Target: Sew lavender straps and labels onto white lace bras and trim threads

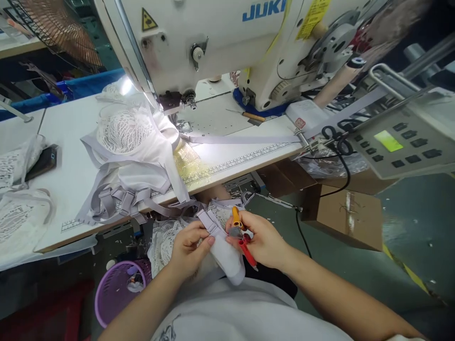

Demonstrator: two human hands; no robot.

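Note:
A white lace bra with pale lilac straps (229, 253) lies over my lap below the table edge. My left hand (190, 248) is closed, thumb and fingers pinching the bra's strap end beside a small strap slider (213, 228). In my right hand (265, 239) I hold thread snips (236, 218) with one yellow-orange and one red handle. That hand's fingertips also touch the fabric's right edge. The snips' blades are mostly hidden by my fingers. More white lace bras (124, 132) with lilac straps are heaped on the sewing table.
A JUKI sewing machine (213, 42) stands over the table (227, 163), with a lilac tape running right through a guide. A control panel (405, 142) juts in at right. Below are a purple basket (103, 289) and a cardboard box (350, 218). A phone (42, 163) lies left.

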